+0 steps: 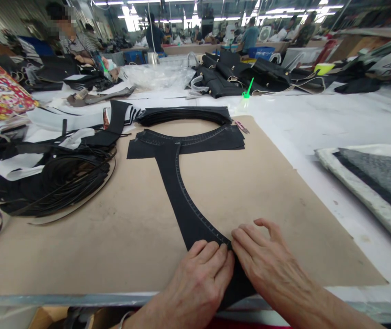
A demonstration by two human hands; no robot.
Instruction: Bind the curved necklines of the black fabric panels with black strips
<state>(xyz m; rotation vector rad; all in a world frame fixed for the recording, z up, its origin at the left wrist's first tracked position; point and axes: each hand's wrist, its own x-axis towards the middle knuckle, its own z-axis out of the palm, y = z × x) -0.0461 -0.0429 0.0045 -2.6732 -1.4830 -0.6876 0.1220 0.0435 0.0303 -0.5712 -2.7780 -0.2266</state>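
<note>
A long black curved leather-like piece [195, 208] lies on the brown sheet, running from the back toward the table's front edge. Small notches or pleats run along its concave edge. Near its front end my left hand [204, 274] bears down with bent fingers, the tips at the curved edge. Fingers together, my right hand [266, 253] pinches the same edge from the right, its fingertips touching or nearly touching the left ones. What lies under the fingertips is hidden. Behind, more black pieces [212, 145] overlap the strip's far end.
A stack of black curved pieces [182, 114] and small red-handled snips [241, 127] lie at the back. Coiled black strips [75, 183] sit left. A green-nozzled bottle [246, 98], black bags [229, 75] and a grey-topped slab [380, 178] surround the brown sheet [113, 246]. People work beyond.
</note>
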